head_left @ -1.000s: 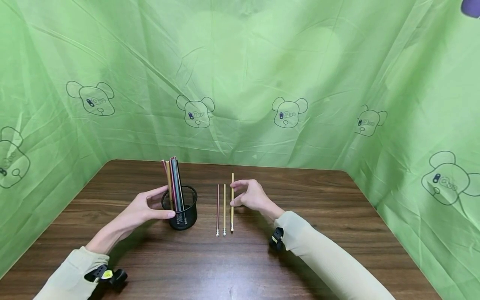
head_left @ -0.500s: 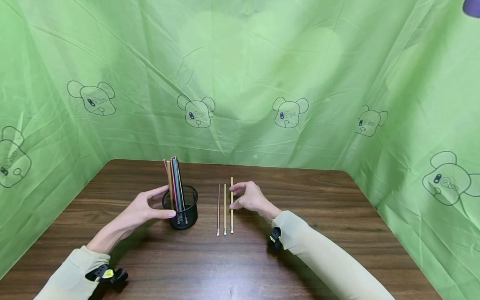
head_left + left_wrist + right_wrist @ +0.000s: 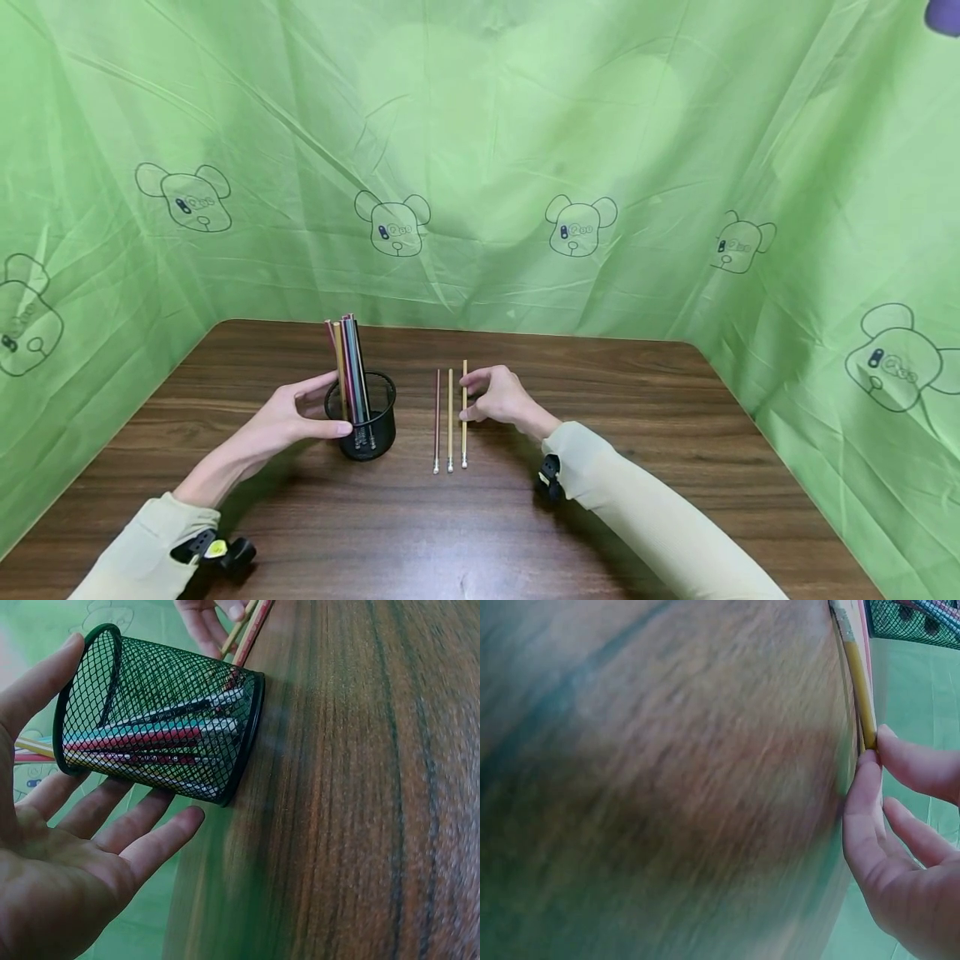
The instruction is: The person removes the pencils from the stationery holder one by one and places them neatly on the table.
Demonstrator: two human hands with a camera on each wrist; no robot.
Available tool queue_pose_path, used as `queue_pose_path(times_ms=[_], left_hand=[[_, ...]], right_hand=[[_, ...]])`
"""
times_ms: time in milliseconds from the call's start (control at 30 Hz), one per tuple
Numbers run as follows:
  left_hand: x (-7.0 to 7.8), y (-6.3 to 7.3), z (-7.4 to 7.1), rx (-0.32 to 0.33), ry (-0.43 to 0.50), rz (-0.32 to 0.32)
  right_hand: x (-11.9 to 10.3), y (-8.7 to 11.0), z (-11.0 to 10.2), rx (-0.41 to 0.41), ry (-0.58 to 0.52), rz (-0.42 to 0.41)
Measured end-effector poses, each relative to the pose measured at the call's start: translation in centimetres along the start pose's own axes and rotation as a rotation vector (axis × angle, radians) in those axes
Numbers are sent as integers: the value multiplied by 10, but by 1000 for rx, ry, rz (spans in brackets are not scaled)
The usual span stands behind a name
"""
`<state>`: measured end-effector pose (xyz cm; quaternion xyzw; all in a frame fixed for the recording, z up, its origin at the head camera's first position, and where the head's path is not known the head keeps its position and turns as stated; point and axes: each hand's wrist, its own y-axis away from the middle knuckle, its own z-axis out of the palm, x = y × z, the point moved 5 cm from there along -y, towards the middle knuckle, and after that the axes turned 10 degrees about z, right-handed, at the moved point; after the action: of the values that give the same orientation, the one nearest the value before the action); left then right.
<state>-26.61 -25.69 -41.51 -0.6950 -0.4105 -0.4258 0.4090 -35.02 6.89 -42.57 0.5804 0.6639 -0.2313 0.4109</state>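
Note:
A black mesh pencil cup (image 3: 381, 432) stands upright on the table, several pencils (image 3: 348, 358) leaning in it with their eraser ends down. My left hand (image 3: 288, 415) holds it from the left, thumb on the near rim and fingers round the far side; the left wrist view shows the thumb (image 3: 46, 684) at the rim. To the right, my right hand (image 3: 507, 397) pinches a yellow pencil (image 3: 464, 443) between thumb and fingers. It lies beside another yellow pencil (image 3: 450, 425) and a dark red pencil (image 3: 437, 421), roughly parallel, erasers toward me.
The dark wooden table (image 3: 645, 417) carries all of this. Green cloth (image 3: 480, 283) with printed bear heads hangs along its back and sides. Black wrist cameras (image 3: 551, 477) sit on both sleeves.
The right hand has drawn the rightmost yellow pencil slightly toward me, bringing its ends nearly level with the other two. The left hand and pencil cup have stayed put.

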Motion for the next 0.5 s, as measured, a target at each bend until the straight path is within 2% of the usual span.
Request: queue_pose_path(times_ms=[300,500], left_hand=[[0,0,0,-8,13,-3],[0,0,0,-4,11,-2]], right_hand=[[0,0,1,-19,-22,19],[1,-1,3,-53,-81,36]])
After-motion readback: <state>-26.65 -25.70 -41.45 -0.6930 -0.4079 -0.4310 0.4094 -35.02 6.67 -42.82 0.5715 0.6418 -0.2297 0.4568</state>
